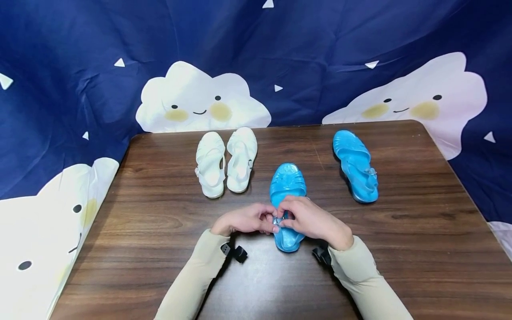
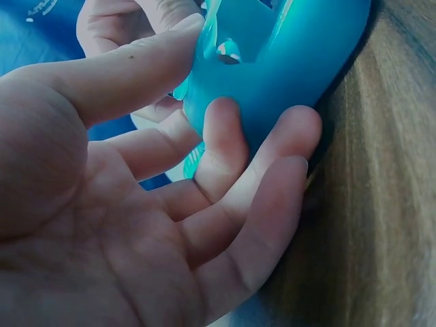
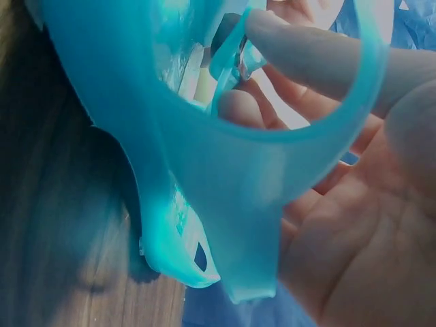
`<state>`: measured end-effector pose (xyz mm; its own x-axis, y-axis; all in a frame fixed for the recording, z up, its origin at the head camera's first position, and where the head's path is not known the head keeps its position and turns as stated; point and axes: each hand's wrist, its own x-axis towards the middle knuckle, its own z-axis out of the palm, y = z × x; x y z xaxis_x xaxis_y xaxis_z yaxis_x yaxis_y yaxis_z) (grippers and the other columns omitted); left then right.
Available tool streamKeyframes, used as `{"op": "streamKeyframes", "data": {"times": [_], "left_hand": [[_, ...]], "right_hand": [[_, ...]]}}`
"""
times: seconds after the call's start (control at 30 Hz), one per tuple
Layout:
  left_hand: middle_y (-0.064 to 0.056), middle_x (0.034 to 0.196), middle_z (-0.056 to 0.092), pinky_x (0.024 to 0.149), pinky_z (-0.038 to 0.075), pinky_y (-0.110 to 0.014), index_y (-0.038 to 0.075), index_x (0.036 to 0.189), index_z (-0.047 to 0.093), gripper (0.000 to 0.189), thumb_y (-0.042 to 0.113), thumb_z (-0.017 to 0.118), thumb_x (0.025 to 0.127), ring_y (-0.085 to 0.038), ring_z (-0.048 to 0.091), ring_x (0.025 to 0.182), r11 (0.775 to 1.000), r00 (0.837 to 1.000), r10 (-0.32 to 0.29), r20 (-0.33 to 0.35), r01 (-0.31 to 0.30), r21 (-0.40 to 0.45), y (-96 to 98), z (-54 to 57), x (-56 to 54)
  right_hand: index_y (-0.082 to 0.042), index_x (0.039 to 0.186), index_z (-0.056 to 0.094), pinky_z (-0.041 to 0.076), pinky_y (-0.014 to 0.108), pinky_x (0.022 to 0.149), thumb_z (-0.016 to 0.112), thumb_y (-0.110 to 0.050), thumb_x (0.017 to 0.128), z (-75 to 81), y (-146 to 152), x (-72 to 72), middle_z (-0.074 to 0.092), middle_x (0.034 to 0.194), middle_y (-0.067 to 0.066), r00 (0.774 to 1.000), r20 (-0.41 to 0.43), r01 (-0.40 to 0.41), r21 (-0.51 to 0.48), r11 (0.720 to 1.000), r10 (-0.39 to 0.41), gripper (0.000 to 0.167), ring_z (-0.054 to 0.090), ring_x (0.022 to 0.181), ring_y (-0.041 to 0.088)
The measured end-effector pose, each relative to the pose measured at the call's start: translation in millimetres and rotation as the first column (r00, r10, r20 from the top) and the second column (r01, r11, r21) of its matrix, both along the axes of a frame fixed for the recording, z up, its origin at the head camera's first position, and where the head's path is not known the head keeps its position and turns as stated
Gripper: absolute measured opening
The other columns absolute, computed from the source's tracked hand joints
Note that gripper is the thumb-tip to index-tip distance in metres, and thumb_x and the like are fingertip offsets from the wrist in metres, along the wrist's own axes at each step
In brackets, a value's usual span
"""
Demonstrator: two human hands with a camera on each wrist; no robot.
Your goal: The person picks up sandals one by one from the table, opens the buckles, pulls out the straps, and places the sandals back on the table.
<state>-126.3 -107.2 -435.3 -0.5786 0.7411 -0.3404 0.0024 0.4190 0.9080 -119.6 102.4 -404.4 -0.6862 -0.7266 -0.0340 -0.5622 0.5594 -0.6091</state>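
Note:
A glossy blue sandal [image 1: 287, 180] lies on the table between both hands, toe pointing away. My left hand [image 1: 256, 218] pinches the ankle strap at the buckle side. In the left wrist view its thumb [image 2: 136, 71] presses the strap edge while other fingers lie against the sandal's side. My right hand [image 1: 310, 218] pinches the same strap from the other side. The right wrist view shows its thumb and finger at the small metal buckle [image 3: 243, 61], with the strap loop [image 3: 238, 146] in front of the hand. Fingers partly hide the strap end.
The other blue sandal [image 1: 355, 166] lies at the right on the brown wooden table [image 1: 152, 213]. A pair of white sandals, the left one [image 1: 210, 164] beside the right one [image 1: 242, 160], stands at the back left. A dark blue cloud-patterned cloth [image 1: 304, 40] hangs behind the table.

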Motion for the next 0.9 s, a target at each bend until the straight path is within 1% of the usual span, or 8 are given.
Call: {"op": "streamKeyframes", "data": {"times": [0.27,0.5,0.7,0.77,0.9], "left_hand": [[-0.006,0.077,0.062,0.064,0.047,-0.02,0.003,0.107,0.058,0.018,0.011,0.064,0.092,-0.015,0.057,0.069,1.0,1.0,-0.011,-0.007,0.011,-0.008,0.3,0.5,-0.8],[-0.002,0.075,0.059,0.062,0.043,-0.018,0.003,0.105,0.057,0.017,0.011,0.064,0.092,-0.012,0.054,0.067,1.0,1.0,-0.022,-0.008,0.021,-0.015,-0.3,-1.3,0.0],[0.0,0.075,0.058,0.061,0.043,-0.018,0.003,0.104,0.056,0.017,0.011,0.064,0.092,-0.011,0.054,0.067,1.0,1.0,-0.019,-0.021,0.019,-0.019,-0.4,0.6,0.3],[0.0,0.075,0.058,0.061,0.043,-0.018,0.003,0.104,0.056,0.017,0.011,0.064,0.092,-0.01,0.054,0.067,1.0,1.0,-0.018,-0.018,0.018,-0.018,-0.4,0.9,0.1],[-0.002,0.074,0.059,0.062,0.044,-0.02,0.003,0.102,0.055,0.015,0.01,0.064,0.092,-0.011,0.054,0.066,1.0,1.0,-0.02,-0.008,0.02,-0.005,0.1,-0.3,-0.3]], "right_hand": [[-0.015,0.091,0.062,0.044,0.025,0.071,0.071,-0.016,0.088,0.4,2.7,-1.5,0.057,0.091,-0.001,1.0,-0.003,-0.018,0.018,1.0,0.018,0.01,0.051,0.08,0.013],[-0.015,0.092,0.06,0.044,0.025,0.073,0.07,-0.017,0.089,-3.9,2.3,-0.5,0.055,0.092,-0.002,1.0,0.017,-0.024,0.017,1.0,0.024,0.01,0.05,0.082,0.012],[-0.016,0.093,0.06,0.044,0.026,0.074,0.069,-0.016,0.089,-3.6,1.8,-0.6,0.054,0.093,-0.002,1.0,0.023,-0.017,0.011,1.0,0.016,0.009,0.049,0.083,0.012],[-0.016,0.091,0.06,0.044,0.025,0.073,0.068,-0.015,0.089,-3.6,2.0,-1.1,0.053,0.091,-0.002,0.999,0.034,-0.017,-0.001,1.0,0.017,0.008,0.05,0.081,0.012],[-0.016,0.087,0.058,0.043,0.022,0.066,0.066,-0.015,0.091,-4.8,2.1,-3.1,0.052,0.079,-0.006,0.998,0.063,-0.021,-0.034,0.999,0.023,0.009,0.048,0.073,0.007]]}}
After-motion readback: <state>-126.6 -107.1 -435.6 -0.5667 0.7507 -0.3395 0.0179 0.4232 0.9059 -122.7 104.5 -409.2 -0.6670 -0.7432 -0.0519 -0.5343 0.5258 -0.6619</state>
